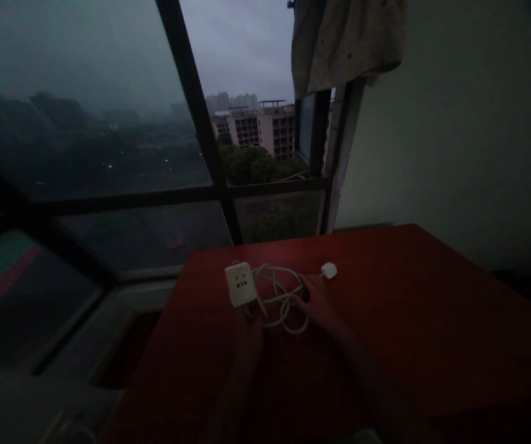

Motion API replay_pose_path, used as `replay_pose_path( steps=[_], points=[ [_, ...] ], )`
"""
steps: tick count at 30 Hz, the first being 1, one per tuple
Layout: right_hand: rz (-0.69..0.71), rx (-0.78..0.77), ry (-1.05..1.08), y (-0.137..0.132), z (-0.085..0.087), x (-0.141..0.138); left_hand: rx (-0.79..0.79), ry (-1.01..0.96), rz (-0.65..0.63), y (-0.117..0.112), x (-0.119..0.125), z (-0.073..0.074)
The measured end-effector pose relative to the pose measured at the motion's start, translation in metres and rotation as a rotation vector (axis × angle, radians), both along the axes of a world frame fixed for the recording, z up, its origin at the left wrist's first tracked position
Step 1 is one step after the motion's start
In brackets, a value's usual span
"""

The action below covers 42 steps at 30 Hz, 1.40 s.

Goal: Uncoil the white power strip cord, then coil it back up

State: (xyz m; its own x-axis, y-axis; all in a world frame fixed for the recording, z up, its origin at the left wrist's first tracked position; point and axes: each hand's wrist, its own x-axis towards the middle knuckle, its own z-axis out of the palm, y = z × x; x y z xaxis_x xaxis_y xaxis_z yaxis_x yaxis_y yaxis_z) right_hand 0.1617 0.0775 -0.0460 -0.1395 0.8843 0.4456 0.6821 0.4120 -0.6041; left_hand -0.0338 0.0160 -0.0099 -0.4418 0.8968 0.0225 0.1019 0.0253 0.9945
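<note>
A white extension cord lies in loose loops point(286, 302) on the red-brown table. At its left end is a square socket block point(240, 284), tilted so its face with the slots points at me. My left hand point(249, 330) is at the lower edge of the block and grips it from below; its fingers are mostly in shadow. On the right side of the loops, my right hand point(318, 301) has its thumb and fingers around the cord. Just beyond the right fingers lies the white plug point(329, 270).
The red-brown table point(385, 296) reaches to the window point(228, 191) at the far side. A light wall point(432, 135) stands on the right, and a curtain point(346, 46) hangs above. Lower left, a pale surface point(24, 401) is dim. The room is dark.
</note>
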Motion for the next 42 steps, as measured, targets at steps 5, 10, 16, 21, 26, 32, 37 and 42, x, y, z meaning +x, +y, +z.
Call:
replay_pose_path(
  steps=[5,10,16,21,26,32,37,42],
  points=[
    [0.021,-0.011,0.021,-0.001,0.000,0.000,0.071,0.172,-0.172,0.004,0.014,0.003],
    [0.019,-0.032,0.061,-0.004,0.005,-0.001,0.024,0.201,-0.248,0.016,0.023,0.013],
    [0.018,-0.047,0.076,-0.006,0.013,-0.005,0.030,0.423,-0.307,0.023,0.026,0.017],
    [-0.042,-0.099,-0.051,-0.006,0.023,-0.015,0.054,0.468,-0.408,0.026,0.025,0.021],
    [-0.087,-0.118,-0.191,-0.003,0.026,-0.024,0.086,0.396,-0.471,0.026,0.028,0.032],
    [-0.159,-0.119,-0.175,0.003,0.019,-0.022,0.089,0.345,-0.145,0.013,0.022,0.029],
    [-0.158,-0.135,-0.120,0.006,0.018,-0.018,-0.079,0.440,-0.174,-0.001,0.012,0.020],
    [-0.137,-0.129,-0.039,0.006,0.017,-0.016,-0.037,0.334,-0.268,-0.001,0.015,0.025]
  ],
)
